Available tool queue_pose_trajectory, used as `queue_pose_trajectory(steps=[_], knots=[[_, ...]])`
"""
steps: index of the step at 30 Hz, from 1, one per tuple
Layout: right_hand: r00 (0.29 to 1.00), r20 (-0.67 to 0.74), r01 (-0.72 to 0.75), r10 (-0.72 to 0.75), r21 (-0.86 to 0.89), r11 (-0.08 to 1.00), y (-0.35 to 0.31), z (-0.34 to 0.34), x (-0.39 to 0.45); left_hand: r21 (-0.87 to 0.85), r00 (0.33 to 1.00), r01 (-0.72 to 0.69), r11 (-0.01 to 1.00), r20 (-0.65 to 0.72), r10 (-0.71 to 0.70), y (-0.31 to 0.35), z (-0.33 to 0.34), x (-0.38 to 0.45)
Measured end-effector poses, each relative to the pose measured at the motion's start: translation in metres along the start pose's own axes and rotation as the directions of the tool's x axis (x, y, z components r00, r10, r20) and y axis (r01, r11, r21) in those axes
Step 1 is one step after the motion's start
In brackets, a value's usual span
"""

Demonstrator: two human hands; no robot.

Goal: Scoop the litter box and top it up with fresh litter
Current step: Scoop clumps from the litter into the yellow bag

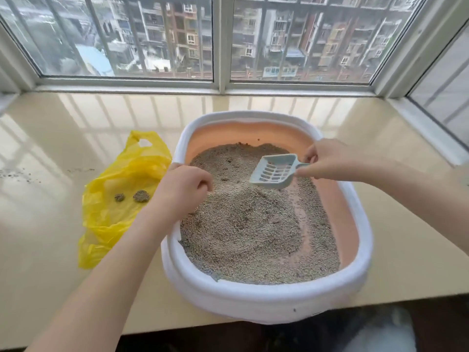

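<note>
Litter box [253,298], white rim, peach inside

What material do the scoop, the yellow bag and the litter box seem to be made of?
Scoop: likely rigid plastic, matte pale blue, with moulded slots.
Yellow bag: thin plastic film, glossy, translucent and crumpled.
Litter box: probably moulded plastic, with a smooth white rim and peach inner wall.

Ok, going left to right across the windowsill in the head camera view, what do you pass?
Scattered litter grains → yellow plastic bag with two clumps on it → left hand at the litter box's white rim → blue slotted scoop over the litter → right hand, gripping the scoop's handle.
</note>
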State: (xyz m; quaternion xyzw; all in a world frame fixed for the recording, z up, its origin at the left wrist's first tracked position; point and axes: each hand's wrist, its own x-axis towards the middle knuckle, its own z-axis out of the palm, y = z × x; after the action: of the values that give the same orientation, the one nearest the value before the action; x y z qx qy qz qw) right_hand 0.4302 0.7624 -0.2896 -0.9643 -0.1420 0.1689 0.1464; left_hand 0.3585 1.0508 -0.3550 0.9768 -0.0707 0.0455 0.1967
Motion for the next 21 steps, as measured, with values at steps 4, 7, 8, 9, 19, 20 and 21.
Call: queue_pose_trajectory(steps=[4, 7, 8, 9, 19, 20, 21], knots=[[0.998, 0.011, 0.068, -0.067, -0.235, 0.97, 0.016, 0.008, -0.006, -0.015, 0.999, 0.047, 0.999, 0.01, -0.047, 0.008, -0.007, 0.01], [0.995, 0.047, 0.099, -0.089, -0.298, 0.949, 0.02, 0.0, -0.009, -0.079, 0.993, 0.108, 0.991, -0.04, -0.111, 0.006, -0.005, 0.014], [0.994, 0.068, 0.102, -0.085, -0.305, 0.947, 0.021, -0.003, -0.009, -0.104, 0.991, 0.109, 0.989, -0.068, -0.116, 0.004, -0.002, 0.014], [0.993, 0.093, 0.101, -0.076, -0.31, 0.945, 0.022, -0.005, -0.01, -0.13, 0.989, 0.101, 0.986, -0.092, -0.114, 0.002, 0.0, 0.014], [0.988, 0.143, 0.088, -0.059, -0.205, 0.975, 0.027, 0.032, 0.011, 0.002, 0.993, -0.022, 1.0, -0.116, 0.022, -0.01, 0.012, 0.022], [0.989, 0.137, 0.087, -0.063, -0.172, 0.981, 0.025, 0.036, 0.012, 0.0, 0.993, -0.022, 1.0, -0.114, 0.022, -0.009, 0.012, 0.023], [0.989, 0.131, 0.088, -0.068, -0.148, 0.985, 0.024, 0.04, 0.013, -0.012, 0.993, -0.019, 1.0, -0.113, 0.018, -0.009, 0.012, 0.023]])
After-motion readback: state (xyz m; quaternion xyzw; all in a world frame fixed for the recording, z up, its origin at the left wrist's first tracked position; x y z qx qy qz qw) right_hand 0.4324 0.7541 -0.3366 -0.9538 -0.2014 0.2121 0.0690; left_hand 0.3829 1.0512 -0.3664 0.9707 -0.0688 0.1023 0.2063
